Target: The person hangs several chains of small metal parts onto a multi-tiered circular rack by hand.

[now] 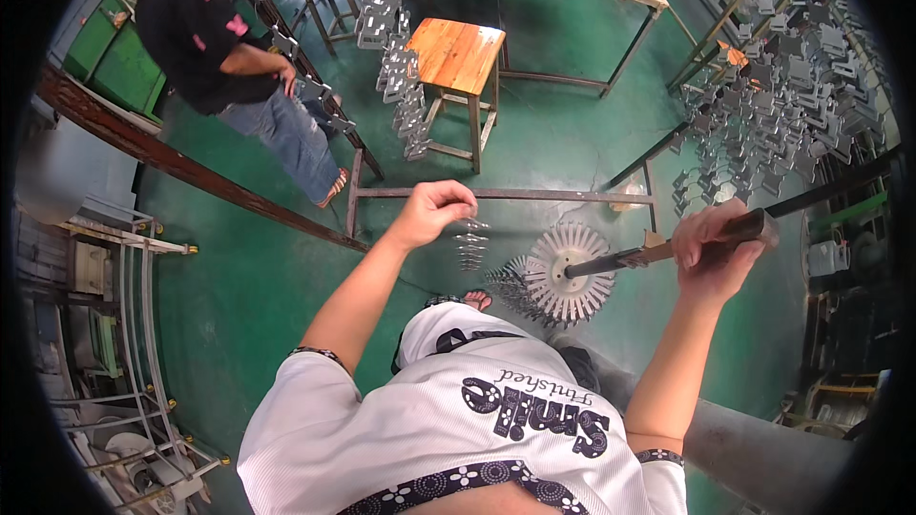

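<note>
Your left hand (pixel 431 210) is pinching a short stack of small metal pieces (pixel 470 246), fingers together on its top, letting it hang over the green floor (pixel 239 277). Your right hand (pixel 718 246) is gripping a dark rod (pixel 687 246), fingers clamped round it. Packed on the rod's near end, a round fan of metal pieces (pixel 565 272) is sitting just right of the hanging stack. Beyond, a wooden stool (pixel 456 55) is standing.
</note>
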Demonstrator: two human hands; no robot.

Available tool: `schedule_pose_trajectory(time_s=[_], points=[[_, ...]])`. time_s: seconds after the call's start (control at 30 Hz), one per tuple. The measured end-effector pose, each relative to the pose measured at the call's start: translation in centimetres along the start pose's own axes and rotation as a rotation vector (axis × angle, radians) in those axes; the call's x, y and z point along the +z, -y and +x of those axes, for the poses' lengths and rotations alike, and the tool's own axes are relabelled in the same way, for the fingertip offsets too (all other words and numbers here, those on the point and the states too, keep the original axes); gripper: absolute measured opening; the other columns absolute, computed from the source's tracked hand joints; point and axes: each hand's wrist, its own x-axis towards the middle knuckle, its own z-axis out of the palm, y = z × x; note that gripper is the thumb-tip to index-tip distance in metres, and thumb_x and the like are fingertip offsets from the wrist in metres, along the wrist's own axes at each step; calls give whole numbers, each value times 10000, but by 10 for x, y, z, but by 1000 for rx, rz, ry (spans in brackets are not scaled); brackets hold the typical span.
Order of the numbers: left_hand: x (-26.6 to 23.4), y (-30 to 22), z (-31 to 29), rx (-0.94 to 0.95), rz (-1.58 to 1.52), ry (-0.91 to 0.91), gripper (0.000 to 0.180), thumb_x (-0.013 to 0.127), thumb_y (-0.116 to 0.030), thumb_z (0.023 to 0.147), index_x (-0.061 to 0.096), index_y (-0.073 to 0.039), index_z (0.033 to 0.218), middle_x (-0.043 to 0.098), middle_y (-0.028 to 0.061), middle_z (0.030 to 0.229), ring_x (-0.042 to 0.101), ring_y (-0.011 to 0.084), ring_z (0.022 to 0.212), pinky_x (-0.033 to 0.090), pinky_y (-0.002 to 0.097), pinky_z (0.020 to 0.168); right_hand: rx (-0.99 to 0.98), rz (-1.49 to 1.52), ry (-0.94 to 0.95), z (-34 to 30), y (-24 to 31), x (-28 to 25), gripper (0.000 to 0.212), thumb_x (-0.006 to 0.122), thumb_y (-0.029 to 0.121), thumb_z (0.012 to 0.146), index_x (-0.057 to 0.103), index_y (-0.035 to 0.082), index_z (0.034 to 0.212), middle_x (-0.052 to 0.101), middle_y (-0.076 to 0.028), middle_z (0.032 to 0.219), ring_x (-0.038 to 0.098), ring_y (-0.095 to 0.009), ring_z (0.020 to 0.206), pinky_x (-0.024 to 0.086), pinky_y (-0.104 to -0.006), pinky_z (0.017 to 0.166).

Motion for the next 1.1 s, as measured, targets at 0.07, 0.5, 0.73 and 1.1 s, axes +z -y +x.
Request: schedule_pose_trajectory(time_s=[0.07, 0.5, 0.73, 1.1], points=[[4, 30, 3, -57, -10, 53, 62, 546, 27, 742, 568, 11, 798, 577, 31, 758, 538, 85, 715, 435, 211, 659, 11, 27, 38, 1, 0, -2, 557, 519, 565, 718, 372, 33, 643, 370, -38, 442, 329, -103, 341, 261, -221, 324], [45, 161, 11, -167, 229, 402, 71, 586, -30, 701, 592, -7, 767, 610, 40, 710, 554, 99, 663, 442, 243, 629, -13, 78, 209, 12, -1, -9, 524, 448, 562, 765, 358, 61, 639, 383, -22, 431, 330, -96, 324, 265, -211, 286], [56, 185, 13, -170, 333, 431, 100, 610, -60, 664, 606, -33, 760, 618, 77, 710, 586, 168, 666, 448, 280, 619, 24, 130, 224, 19, -3, -17, 550, 496, 572, 731, 383, 46, 620, 397, -32, 432, 351, -104, 330, 292, -224, 303], [64, 197, 8, -110, 405, 469, 132, 624, -92, 649, 609, -39, 769, 617, 90, 722, 593, 215, 676, 449, 311, 621, 31, 149, 272, 25, -1, -15, 543, 508, 567, 727, 396, 50, 605, 418, -29, 424, 345, -102, 319, 291, -225, 299]])
